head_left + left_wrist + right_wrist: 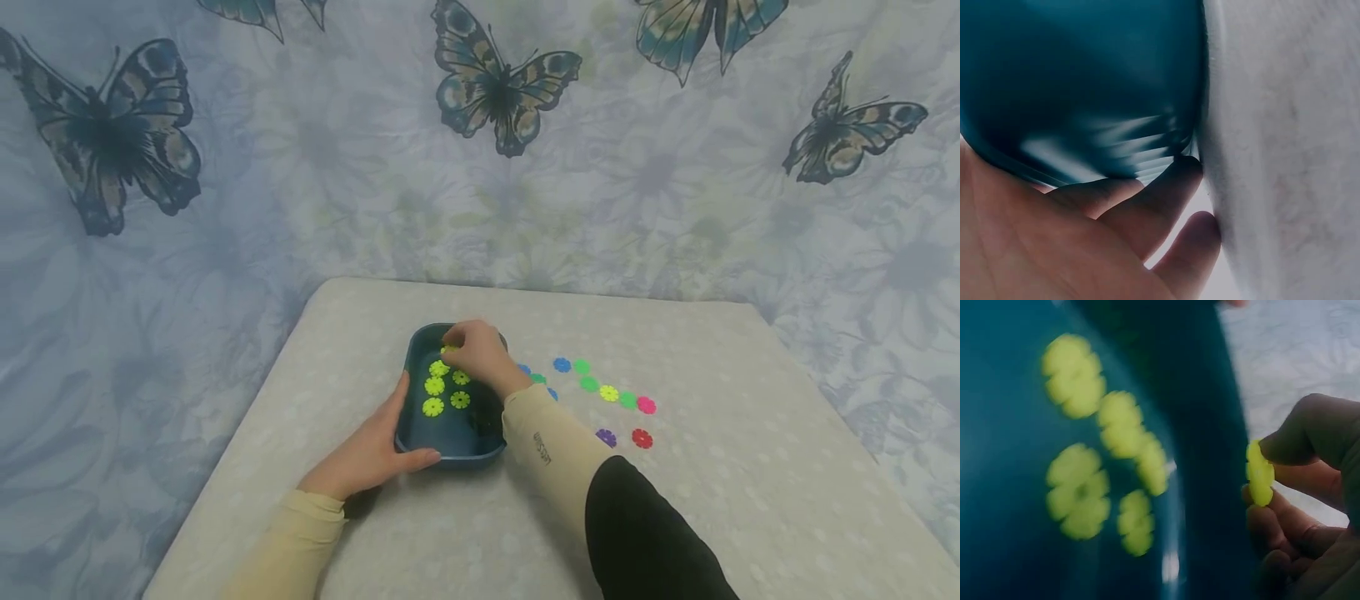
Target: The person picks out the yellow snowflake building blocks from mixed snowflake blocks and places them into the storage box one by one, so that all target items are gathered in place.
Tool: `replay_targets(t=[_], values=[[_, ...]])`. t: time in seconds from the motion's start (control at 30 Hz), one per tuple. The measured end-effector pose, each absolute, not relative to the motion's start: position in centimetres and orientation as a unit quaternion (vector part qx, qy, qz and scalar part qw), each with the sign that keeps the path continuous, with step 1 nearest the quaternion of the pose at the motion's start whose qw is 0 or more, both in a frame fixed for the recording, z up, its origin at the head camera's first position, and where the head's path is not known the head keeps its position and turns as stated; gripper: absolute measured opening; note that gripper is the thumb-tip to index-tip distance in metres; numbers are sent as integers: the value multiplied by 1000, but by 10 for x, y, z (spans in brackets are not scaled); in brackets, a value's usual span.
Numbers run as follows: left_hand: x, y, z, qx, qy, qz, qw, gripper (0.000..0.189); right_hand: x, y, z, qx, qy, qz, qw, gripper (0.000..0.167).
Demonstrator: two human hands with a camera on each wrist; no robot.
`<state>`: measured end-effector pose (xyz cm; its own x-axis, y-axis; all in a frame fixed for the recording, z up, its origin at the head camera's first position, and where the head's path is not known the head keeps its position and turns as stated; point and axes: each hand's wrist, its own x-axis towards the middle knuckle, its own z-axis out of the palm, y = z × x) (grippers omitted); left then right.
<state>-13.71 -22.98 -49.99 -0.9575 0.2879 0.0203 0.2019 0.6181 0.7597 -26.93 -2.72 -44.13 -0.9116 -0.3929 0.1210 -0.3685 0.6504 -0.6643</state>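
A dark teal plastic tray (468, 460) with rounded corners stands on the table. My left hand (367, 454) holds its near left corner, thumb over the near rim and fingers along the left side. In the left wrist view those fingertips (1188, 167) lie against the tray's outer wall. My right hand (480, 354) is over the far part of the tray. Between thumb and fingers it pinches a yellow notched plastic disc (1260, 475), seen edge-on in the right wrist view. Several more yellow notched discs (434, 386) lie on the tray's floor; my right arm hides part of its right side.
Right of the tray, several notched discs lie scattered on the pale tablecloth (712, 500): a blue disc (562, 365), a pink disc (647, 405), a red disc (642, 438), a purple disc (607, 437), plus green ones. Behind the table hangs a butterfly-patterned backdrop (637, 208).
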Motion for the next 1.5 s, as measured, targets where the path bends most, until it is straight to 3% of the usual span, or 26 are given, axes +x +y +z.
replay_targets(t=[0.77,1.37,1.5], values=[[-138,-231,-502,152,890,427,48,128,-275,-28,-473,-226,948,-221,51,36],[-140,-230,-503,147,896,417,45,129,-268,-31,-471,-228,962,-145,46,33],[-139,-229,-505,143,898,415,45,130,-266,-30,-470,-233,961,-145,16,32]])
